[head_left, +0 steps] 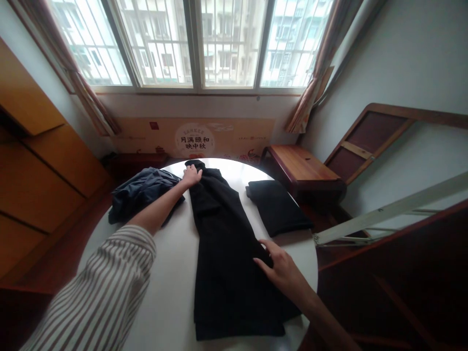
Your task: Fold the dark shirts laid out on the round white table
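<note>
A pair of black trousers [223,234] lies lengthwise down the middle of the white round table [164,292], legs one over the other and hems toward me. My left hand [192,175] is at the far, bunched end, its fingers closed on the cloth. Along the right edge, about halfway down, my right hand [276,263] touches the fabric with thumb and forefinger apart. To the right of the trousers lies a folded black garment [278,207]. A crumpled dark blue garment [141,192] is heaped at the left, partly behind my left forearm.
Behind the table stands a small wooden side table [305,163], with a wooden frame [360,139] leaning beside it. A pale metal bar [387,209] slants in from the right. Wooden cabinets [40,165] line the left side. A barred window [197,44] fills the far wall.
</note>
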`<state>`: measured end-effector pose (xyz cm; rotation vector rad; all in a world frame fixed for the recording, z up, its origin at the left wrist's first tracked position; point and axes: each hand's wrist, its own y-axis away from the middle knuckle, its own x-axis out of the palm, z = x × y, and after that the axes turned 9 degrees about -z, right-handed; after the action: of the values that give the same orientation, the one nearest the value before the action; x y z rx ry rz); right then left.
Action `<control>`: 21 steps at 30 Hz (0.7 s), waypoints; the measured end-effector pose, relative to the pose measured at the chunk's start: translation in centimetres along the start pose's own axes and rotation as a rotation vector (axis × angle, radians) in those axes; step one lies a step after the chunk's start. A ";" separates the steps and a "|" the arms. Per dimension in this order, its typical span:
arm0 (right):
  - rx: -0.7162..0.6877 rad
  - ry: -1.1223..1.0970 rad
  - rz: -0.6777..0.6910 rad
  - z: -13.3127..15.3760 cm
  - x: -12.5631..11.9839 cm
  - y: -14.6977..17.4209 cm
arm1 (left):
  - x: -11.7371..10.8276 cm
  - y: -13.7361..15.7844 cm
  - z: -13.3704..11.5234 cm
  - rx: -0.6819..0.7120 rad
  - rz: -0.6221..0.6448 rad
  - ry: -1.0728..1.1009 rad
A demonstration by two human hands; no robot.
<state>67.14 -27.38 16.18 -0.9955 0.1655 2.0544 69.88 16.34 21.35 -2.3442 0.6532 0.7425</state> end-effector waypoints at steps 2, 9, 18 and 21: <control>0.035 0.004 0.033 -0.4 -0.5 1.7 | -0.5 3.4 -0.4 0.183 0.054 -0.102; 0.165 -0.094 0.203 -1.0 -2.8 6.6 | -4.0 15.5 0.7 0.493 0.257 -0.302; 0.047 -0.006 -0.084 0.6 -4.4 6.0 | -9.4 25.0 -2.7 0.582 0.379 -0.240; 0.074 -0.118 0.056 1.3 -4.0 3.7 | -11.5 30.3 -4.6 0.639 0.616 -0.233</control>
<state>65.09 -31.69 19.01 -0.8304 0.2079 2.1359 45.05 -5.01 20.17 -1.4500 1.3048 0.8812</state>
